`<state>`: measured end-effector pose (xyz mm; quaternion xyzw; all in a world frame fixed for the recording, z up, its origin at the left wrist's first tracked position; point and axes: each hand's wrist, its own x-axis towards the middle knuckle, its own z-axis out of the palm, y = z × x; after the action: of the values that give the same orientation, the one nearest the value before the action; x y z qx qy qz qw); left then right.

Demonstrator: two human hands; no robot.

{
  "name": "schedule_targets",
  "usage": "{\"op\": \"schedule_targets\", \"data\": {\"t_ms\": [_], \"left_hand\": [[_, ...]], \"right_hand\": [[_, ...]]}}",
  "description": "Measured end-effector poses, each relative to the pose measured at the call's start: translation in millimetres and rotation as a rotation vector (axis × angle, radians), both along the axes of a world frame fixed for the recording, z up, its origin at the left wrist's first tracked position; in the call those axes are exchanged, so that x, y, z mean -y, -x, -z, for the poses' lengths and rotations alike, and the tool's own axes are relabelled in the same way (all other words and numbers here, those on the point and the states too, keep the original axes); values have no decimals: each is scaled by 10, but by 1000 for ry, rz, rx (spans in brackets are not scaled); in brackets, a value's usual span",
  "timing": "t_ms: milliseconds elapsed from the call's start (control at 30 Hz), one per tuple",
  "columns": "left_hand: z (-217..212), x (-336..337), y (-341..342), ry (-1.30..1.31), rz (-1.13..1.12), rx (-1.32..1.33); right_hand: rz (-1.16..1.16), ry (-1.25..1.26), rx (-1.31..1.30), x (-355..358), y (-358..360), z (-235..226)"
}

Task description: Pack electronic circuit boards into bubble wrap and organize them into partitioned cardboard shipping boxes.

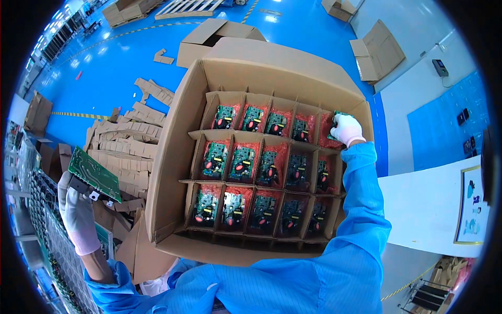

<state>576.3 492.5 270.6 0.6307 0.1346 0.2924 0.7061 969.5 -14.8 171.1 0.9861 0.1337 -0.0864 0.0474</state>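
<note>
Both my hands wear white gloves. My left hand (77, 214), off to the left of the box, grips a green circuit board (95, 172) from below, its solder side facing up. At the far right corner compartment of the cardboard box (282, 62), my right hand (347, 130) is closed on another circuit board (335, 119); most of that board is hidden by the glove. Cardboard dividers (251, 137) split the box into compartments. Circuit boards (242, 161) with black parts and a red oval stand in the other visible compartments, many against red bubble wrap (283, 152).
Flattened cardboard pieces (128, 144) lie heaped left of the box. A rack of boards (52, 230) runs along my left side. Behind the box stands an open carton (196, 44) on the blue floor, with a wooden pallet (188, 8) beyond. A white wall panel (429, 199) is on the right.
</note>
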Motion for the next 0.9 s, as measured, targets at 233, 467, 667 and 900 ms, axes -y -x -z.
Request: {"op": "schedule_targets", "data": {"t_ms": [233,467,667,900], "left_hand": [[-120,148,-31,23,-132,-16],[-146,46,292,25,-254,-24],[-143,45,618,28,-326,18],[-267,130,1034,5,-452,31]], "right_hand": [[-150,171,-115,-105,-254,331],[-164,-50,-260,258,-426,780],[-77,-166,-298,404,-437,1259],[-65,-187,-158,792,-573,1591]]}}
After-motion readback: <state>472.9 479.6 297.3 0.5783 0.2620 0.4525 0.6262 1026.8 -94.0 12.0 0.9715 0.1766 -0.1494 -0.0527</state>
